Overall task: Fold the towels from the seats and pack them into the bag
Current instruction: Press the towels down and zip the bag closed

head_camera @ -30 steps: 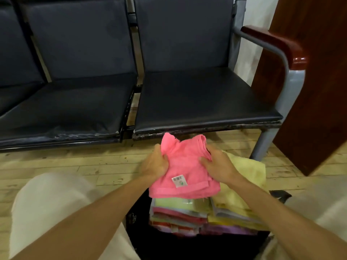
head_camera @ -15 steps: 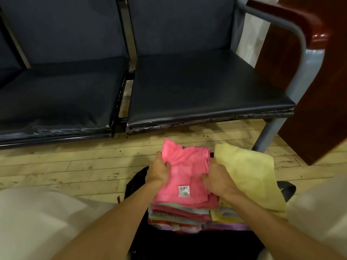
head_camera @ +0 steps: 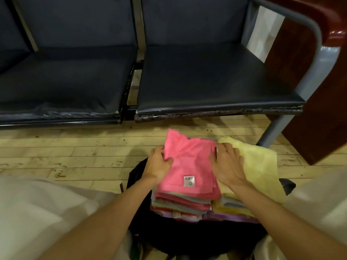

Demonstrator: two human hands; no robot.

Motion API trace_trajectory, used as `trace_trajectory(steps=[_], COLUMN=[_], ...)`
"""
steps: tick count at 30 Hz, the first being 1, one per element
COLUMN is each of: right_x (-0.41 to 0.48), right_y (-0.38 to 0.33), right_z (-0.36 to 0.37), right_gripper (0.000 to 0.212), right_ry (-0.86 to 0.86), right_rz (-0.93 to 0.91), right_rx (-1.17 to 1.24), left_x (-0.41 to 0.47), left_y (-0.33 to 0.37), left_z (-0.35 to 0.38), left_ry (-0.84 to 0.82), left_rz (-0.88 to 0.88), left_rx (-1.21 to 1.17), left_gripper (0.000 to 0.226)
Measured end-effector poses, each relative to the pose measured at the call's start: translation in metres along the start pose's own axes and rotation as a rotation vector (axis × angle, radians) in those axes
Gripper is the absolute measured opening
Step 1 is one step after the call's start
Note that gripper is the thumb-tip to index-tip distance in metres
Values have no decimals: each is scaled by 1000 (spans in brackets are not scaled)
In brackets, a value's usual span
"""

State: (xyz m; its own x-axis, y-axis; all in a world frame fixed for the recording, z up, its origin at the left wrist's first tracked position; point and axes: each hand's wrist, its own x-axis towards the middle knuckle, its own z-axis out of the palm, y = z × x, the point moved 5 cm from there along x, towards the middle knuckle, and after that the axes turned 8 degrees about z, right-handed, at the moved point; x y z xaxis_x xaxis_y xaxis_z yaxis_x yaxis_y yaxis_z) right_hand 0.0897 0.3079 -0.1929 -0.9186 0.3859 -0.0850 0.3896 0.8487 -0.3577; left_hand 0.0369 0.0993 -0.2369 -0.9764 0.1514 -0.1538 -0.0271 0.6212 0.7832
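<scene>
A folded pink towel with a small white barcode label lies on top of the left stack of folded towels in the black bag on the floor. My left hand grips its left edge, thumb on top. My right hand holds its right edge, fingers tucked down between it and the folded pale yellow towel that tops the right stack. Both dark seats behind are bare of towels.
A row of dark padded chairs stands on the wooden plank floor. A grey chair leg and a red-brown armrest rise at the right, beside a dark wooden panel. My knees in light trousers flank the bag.
The pink towel has come down from above the bag onto the left stack, with both hands still on its edges. The view has tilted down and closer.
</scene>
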Motion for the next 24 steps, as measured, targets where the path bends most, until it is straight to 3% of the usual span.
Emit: trace_trajectory(steps=[3,9,13,18,24], right_x=[2,5,8,15,22], right_y=[-24,-80,-95,-100,-93], right_z=[-6,17,43,68,96], right_gripper=[38,54,63,58,57], right_ry=[28,-146,-193,-147,-157], right_rz=[-99,-380,-379,-359,-333], right_rx=[-77,-50,-106,-133,-103], left_x=[-5,-4,11,29,41], left_y=[-3,-17,-48,-90,-130], left_z=[-8,-39,-57,-48,-19], left_ry=[-95,-219,-152,-84,-125], left_rz=[-3,-142,-219,-200,-129], left_rx=[-47,-184,-98,73,197], left_gripper=[46,21,24,18,48])
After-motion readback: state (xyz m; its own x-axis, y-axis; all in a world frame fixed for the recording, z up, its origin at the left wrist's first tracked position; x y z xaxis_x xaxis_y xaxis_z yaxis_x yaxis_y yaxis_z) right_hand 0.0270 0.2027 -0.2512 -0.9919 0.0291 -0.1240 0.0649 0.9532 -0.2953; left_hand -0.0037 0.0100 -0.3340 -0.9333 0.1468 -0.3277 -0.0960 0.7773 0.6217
